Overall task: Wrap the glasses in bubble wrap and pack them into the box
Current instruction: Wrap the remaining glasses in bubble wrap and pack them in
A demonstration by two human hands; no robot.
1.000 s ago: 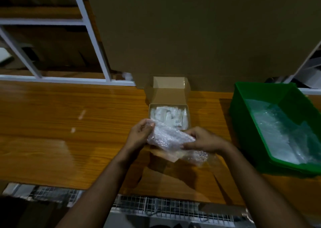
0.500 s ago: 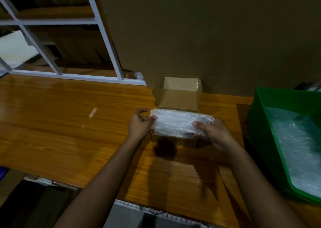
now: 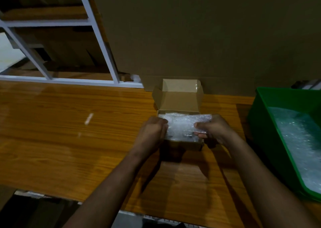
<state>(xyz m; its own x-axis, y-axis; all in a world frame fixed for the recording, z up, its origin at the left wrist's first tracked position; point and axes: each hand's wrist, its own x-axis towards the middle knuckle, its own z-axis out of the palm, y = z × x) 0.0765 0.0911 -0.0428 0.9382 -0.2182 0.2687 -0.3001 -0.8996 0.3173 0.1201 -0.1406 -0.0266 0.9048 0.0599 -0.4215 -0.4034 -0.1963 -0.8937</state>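
Over the open box (image 3: 180, 97), the bundle (image 3: 182, 125) lies crosswise, left hand (image 3: 152, 132) and right hand (image 3: 212, 130) each gripping one end, equally near.

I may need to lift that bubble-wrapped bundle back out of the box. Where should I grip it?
Probably by its two short ends, coming from above. The bubble-wrapped bundle lies lengthwise across the open cardboard box, whose walls block side access; the left hand and right hand already hold those ends.
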